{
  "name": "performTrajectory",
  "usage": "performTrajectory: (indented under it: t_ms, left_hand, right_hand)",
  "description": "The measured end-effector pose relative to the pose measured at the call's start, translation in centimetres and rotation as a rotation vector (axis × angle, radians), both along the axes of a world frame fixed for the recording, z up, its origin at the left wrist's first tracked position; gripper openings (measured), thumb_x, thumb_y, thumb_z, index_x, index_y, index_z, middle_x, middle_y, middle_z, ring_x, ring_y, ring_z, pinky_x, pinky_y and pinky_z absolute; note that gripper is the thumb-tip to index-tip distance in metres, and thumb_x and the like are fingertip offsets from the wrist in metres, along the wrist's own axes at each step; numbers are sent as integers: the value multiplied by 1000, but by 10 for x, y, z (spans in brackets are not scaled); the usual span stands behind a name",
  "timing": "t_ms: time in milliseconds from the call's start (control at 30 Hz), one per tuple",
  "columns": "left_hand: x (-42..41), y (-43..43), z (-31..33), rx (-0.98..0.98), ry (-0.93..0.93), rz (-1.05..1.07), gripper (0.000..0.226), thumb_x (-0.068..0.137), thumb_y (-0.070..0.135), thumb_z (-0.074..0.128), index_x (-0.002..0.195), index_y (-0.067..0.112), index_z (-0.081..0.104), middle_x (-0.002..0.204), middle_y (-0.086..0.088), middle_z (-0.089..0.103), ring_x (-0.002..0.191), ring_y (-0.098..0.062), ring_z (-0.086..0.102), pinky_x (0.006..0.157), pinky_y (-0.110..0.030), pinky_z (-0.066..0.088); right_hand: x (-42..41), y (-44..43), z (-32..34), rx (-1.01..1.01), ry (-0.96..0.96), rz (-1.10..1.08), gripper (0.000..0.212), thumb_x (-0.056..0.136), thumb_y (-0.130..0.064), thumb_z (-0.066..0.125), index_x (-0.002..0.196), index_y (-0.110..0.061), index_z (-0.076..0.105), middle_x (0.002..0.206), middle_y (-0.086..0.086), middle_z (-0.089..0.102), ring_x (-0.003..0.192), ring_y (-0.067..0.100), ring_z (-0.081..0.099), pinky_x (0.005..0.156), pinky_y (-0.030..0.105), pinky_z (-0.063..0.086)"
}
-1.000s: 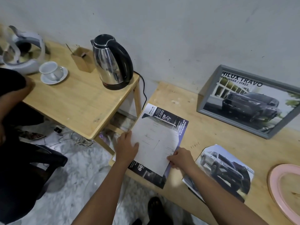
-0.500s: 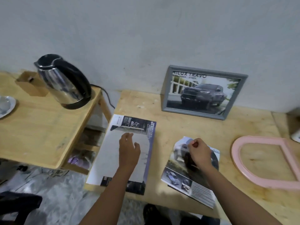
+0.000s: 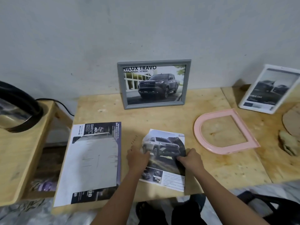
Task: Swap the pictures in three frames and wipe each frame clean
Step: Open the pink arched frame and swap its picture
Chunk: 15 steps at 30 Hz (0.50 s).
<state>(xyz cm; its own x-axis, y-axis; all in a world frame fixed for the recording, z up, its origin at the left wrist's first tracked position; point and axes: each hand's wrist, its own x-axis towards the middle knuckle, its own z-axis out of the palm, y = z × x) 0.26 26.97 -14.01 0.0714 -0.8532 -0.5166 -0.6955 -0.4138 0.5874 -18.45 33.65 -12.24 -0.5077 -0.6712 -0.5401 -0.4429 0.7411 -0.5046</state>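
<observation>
A cut-out car picture (image 3: 164, 143) with a rounded top lies on a brochure page (image 3: 170, 177) at the table's front middle. My left hand (image 3: 138, 158) grips the picture's left edge, and my right hand (image 3: 191, 158) pinches its right edge. A pink D-shaped frame (image 3: 197, 129) lies flat and without a picture to the right. A grey frame (image 3: 121, 85) with a dark truck picture leans on the wall behind. A white frame (image 3: 243, 103) with a picture stands at the far right.
A brochure with a white sheet on it (image 3: 95, 158) lies at the table's left front. A kettle (image 3: 16, 111) stands on the lower side table at left. A cloth (image 3: 289, 143) and a brown backing board (image 3: 292, 120) lie at the right edge.
My left hand left the white sheet on the brochure and moved right to the car picture's left edge. My right hand shifted to its right edge. The view panned right.
</observation>
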Motion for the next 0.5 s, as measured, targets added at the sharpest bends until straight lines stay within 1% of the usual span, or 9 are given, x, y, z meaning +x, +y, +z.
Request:
performTrajectory:
  t_ms: [33, 100, 133, 200, 233, 300, 400, 433, 500]
  left_hand:
    - [1, 0, -1, -3, 2, -1, 46, 83, 36, 64, 110, 2, 49, 114, -16, 51, 103, -34, 53, 84, -39, 45]
    - [5, -2, -1, -49, 52, 6, 28, 84, 31, 63, 88, 6, 52, 96, -13, 56, 85, -29, 55, 69, -34, 44]
    - [7, -2, 1, -73, 94, 1, 21, 84, 22, 64, 79, 9, 49, 86, -10, 55, 78, -26, 52, 62, -31, 40]
    - [10, -2, 3, -147, 149, -14, 23, 83, 10, 64, 70, 13, 45, 74, -5, 51, 70, -20, 47, 55, -21, 34]
    - [11, -2, 6, -183, 159, -21, 23, 84, 10, 63, 70, 14, 46, 72, -2, 51, 67, -17, 46, 55, -17, 33]
    - [11, -2, 16, -231, 158, -33, 17, 89, 12, 59, 75, 15, 50, 71, 4, 51, 65, -8, 45, 54, -12, 33]
    - [10, -2, 26, -288, 171, -38, 13, 93, 11, 51, 80, 13, 50, 70, 6, 49, 67, -11, 45, 56, -15, 32]
    - [9, -3, 32, -308, 180, -32, 10, 93, 9, 49, 84, 14, 50, 72, 7, 49, 67, -11, 46, 56, -17, 34]
    - [4, -4, 44, -356, 205, -8, 12, 94, 7, 45, 94, 18, 48, 75, 9, 49, 66, -9, 46, 57, -18, 36]
  right_hand:
    - [-1, 2, -2, -17, -18, -19, 28, 78, -21, 70, 72, -13, 44, 73, 1, 52, 76, 23, 53, 51, 26, 33]
    - [-2, 3, -5, -58, -60, -63, 34, 77, -19, 73, 62, -15, 43, 65, 0, 52, 68, 20, 53, 51, 24, 31]
    - [-2, 2, -4, -88, -88, -91, 34, 77, -19, 73, 61, -15, 43, 65, 1, 54, 66, 18, 53, 51, 23, 32]
    - [-2, 0, -3, -147, -168, -137, 32, 81, -16, 69, 63, -15, 43, 72, 6, 61, 71, 22, 56, 57, 24, 35]
    - [-2, -2, -4, -175, -205, -143, 31, 83, -14, 67, 64, -15, 42, 74, 8, 62, 73, 24, 56, 59, 25, 35]
    - [-1, -4, -4, -227, -259, -141, 28, 86, -13, 61, 68, -14, 40, 73, 7, 55, 71, 22, 49, 60, 28, 33]
    - [0, -6, 0, -317, -360, -126, 18, 92, -14, 54, 79, -11, 41, 77, 9, 48, 73, 19, 45, 63, 31, 33]
    - [-1, -6, 2, -357, -410, -115, 16, 93, -13, 52, 81, -11, 42, 75, 7, 46, 70, 18, 44, 62, 27, 34]
    - [-4, -8, 13, -445, -490, -90, 16, 95, -11, 49, 80, -13, 45, 68, 1, 41, 61, 11, 41, 53, 15, 33]
